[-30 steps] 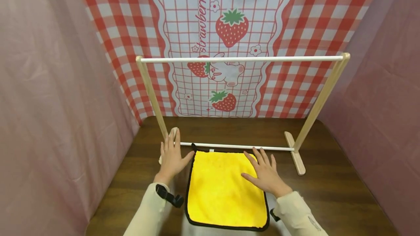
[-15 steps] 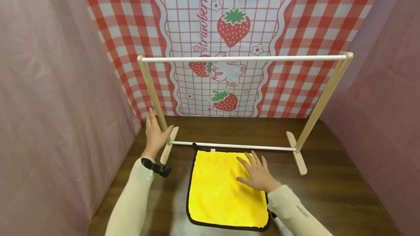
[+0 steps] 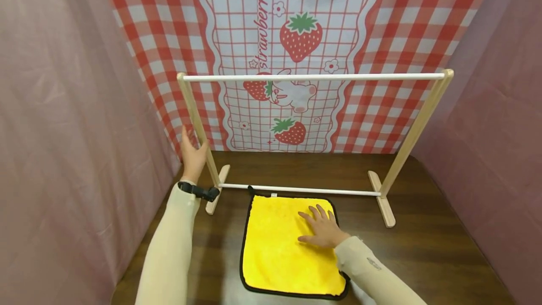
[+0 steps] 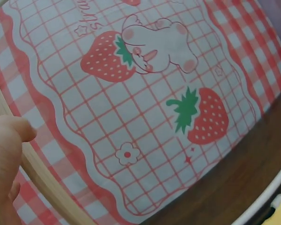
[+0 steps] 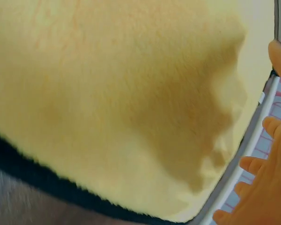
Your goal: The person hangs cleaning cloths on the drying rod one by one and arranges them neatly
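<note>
Two cream sleeves reach in from the bottom edge, the right sleeve (image 3: 373, 267) slanting in beside a yellow cloth (image 3: 279, 244) and the left sleeve (image 3: 169, 244) well to its left. The cloth lies flat on the dark wooden table (image 3: 423, 248), edged in black, with a black loop (image 3: 251, 191) at its far left corner and a small white tag (image 3: 274, 195) on its far edge. The right hand (image 3: 323, 230) hovers over its right half, palm down, fingers spread and holding nothing; their shadow falls on the pile. A black strap (image 3: 196, 190) circles the left wrist. The left hand (image 3: 193, 154) is at the left upright (image 3: 195, 116) of a rack (image 3: 313, 77), thumb across the wood and fingers on its outer side; whether they press round it I cannot tell. A lower white rod (image 3: 305, 190) runs just beyond the cloth, its near left end by a wooden foot (image 3: 211, 204). Behind hangs a red-checked strawberry backdrop (image 3: 237, 41), between a pink left curtain (image 3: 76, 107) and a pink right curtain (image 3: 487, 131).
</note>
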Demonstrator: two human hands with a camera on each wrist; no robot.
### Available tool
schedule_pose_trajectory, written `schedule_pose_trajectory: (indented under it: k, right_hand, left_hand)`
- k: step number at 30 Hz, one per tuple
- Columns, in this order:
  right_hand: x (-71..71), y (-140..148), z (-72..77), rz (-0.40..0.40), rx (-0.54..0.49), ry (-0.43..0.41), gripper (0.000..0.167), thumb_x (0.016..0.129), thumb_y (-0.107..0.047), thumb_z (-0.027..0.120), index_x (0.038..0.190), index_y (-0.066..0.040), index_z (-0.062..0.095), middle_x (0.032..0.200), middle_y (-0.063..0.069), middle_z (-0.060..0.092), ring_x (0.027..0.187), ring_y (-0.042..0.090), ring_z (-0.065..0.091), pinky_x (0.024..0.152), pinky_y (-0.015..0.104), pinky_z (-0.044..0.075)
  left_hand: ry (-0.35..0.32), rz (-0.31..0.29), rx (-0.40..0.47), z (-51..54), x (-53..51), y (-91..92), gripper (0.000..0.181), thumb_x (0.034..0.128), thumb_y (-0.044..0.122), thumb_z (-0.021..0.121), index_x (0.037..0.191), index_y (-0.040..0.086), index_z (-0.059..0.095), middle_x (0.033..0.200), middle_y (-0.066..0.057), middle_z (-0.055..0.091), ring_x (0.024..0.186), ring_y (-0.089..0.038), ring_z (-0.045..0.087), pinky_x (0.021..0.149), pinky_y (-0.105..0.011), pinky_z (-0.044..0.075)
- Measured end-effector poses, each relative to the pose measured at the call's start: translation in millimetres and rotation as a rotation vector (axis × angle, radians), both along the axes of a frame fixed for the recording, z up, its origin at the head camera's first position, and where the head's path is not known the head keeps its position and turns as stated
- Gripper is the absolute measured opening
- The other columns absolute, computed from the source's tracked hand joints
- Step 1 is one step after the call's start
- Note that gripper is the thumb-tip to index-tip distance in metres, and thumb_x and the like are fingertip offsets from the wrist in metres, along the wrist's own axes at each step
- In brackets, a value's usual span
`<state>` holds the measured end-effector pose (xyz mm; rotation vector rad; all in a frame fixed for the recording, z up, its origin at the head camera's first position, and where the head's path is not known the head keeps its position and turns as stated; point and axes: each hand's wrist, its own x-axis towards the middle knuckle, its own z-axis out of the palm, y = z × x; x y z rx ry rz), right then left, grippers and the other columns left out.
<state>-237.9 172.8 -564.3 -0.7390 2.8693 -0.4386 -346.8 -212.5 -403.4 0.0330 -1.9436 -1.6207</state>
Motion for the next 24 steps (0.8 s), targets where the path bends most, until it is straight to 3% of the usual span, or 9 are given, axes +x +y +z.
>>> schedule_pose_trajectory:
  k: [4,8,15,24]
  right_hand:
    - [1.4,-3.7,-3.3,-0.032,-0.005,-0.082,0.079,0.091,-0.059,0.061,0.151,-0.013,0.040,0.154,0.027,0.029,0.141,0.051,0.022,0.104,0.077,0.021]
    - [3.8,-7.5,-3.6,-0.037,0.009,-0.109,0.082,0.088,-0.062,0.063,0.151,-0.014,0.041,0.154,0.028,0.028,0.139,0.053,0.024,0.101,0.079,0.021]
    - [3.5,-11.3,-6.8,-0.035,0.070,-0.051,0.081,0.086,-0.064,0.065,0.149,-0.017,0.045,0.151,0.025,0.033,0.135,0.050,0.032,0.098,0.077,0.028]
    - [-0.1,-12.8,-11.1,-0.051,0.062,0.023,0.060,0.086,-0.059,0.069,0.131,-0.020,0.061,0.141,0.019,0.043,0.123,0.044,0.042,0.088,0.068,0.038]
  left_hand:
    - [-0.009,0.041,0.170,8.0,-7.8,4.2,0.070,0.0916,-0.009,0.058,0.153,-0.002,0.026,0.144,-0.025,0.043,0.129,-0.037,0.045,0.109,-0.040,0.038]
    - [-0.018,0.108,0.205,12.6,-11.6,5.7,0.059,0.0919,-0.009,0.057,0.147,-0.004,0.038,0.136,-0.024,0.050,0.120,-0.035,0.050,0.103,-0.036,0.042]
    - [-0.044,0.189,0.042,17.2,-13.8,3.8,0.039,0.0904,-0.006,0.061,0.129,-0.008,0.057,0.118,-0.028,0.060,0.107,-0.038,0.059,0.094,-0.040,0.049]
    - [-0.050,0.186,-0.108,18.3,-16.3,-0.6,0.032,0.0905,-0.005,0.061,0.122,-0.011,0.059,0.113,-0.031,0.063,0.105,-0.042,0.061,0.093,-0.048,0.050]
